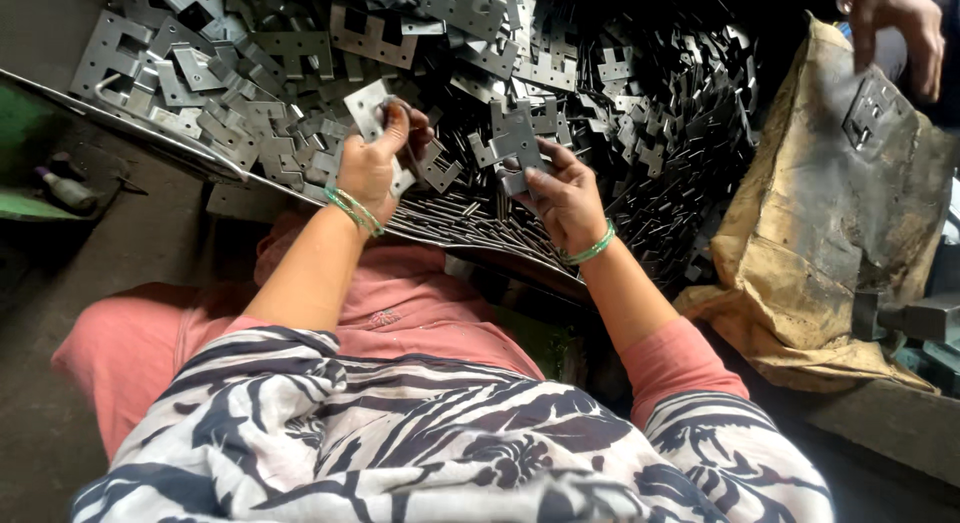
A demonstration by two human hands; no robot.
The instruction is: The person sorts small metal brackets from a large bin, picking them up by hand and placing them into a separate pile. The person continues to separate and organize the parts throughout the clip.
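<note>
Left hand point(372, 168) with fingers closed on a flat notched plate point(366, 108), tilted, long axis running up-left; right hand point(562, 195) gripping a second plate point(514, 138), near upright. Beneath, heaped grey stamped plates point(300, 53) on a dark worktop point(150, 223); rightward, a soiled brown sack point(810, 253), another person's hand point(895, 28).

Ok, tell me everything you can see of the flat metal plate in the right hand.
The flat grey notched metal plate is a thin stamped piece of dull sheet steel, with rectangular cut-outs along its edges that leave square tabs. It is held roughly upright, tilted slightly, above the heap of similar stamped plates. The right hand pinches its lower edge between thumb and fingers. The plate looks unbent; finer surface detail is too small to tell.
</note>
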